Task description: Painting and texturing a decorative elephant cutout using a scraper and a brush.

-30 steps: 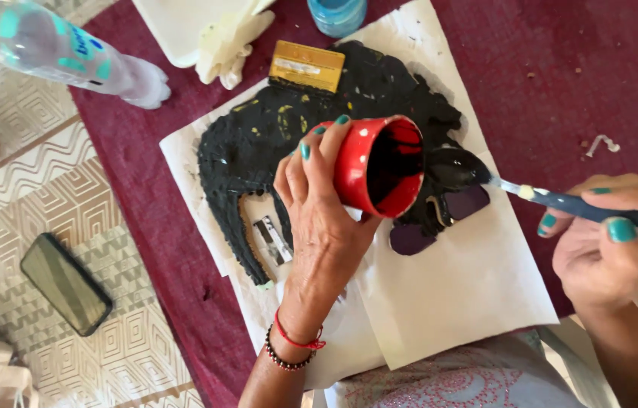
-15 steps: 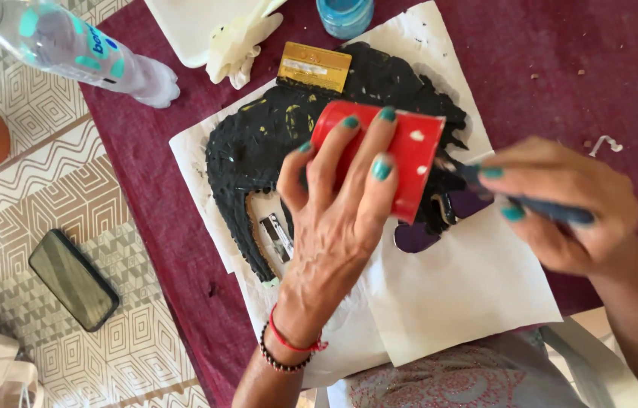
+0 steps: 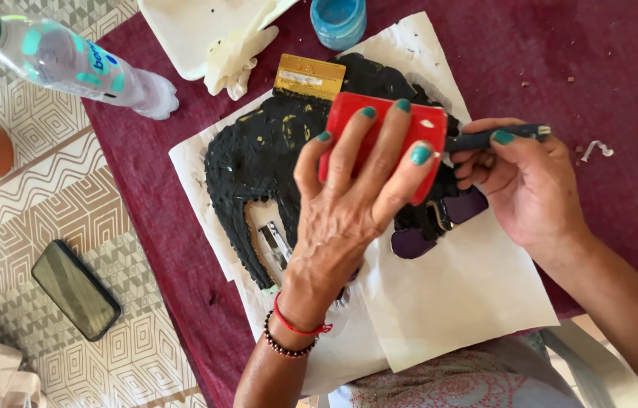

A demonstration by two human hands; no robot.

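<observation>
while gripped sideways in left hand [image 3: 349, 219], red cup [image 3: 383, 143] with white dots; right hand [image 3: 527, 181] closed on brush [image 3: 485, 138].

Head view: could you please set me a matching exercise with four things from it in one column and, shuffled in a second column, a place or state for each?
Things:
1. red cup
2. brush
3. phone
4. blue jar

Places or states:
A. lying on the patterned floor, left of the table
B. standing at the top edge of the table
C. gripped in the left hand
D. held in the right hand, its tip inside the cup

Pairs: 1-C, 2-D, 3-A, 4-B
</observation>
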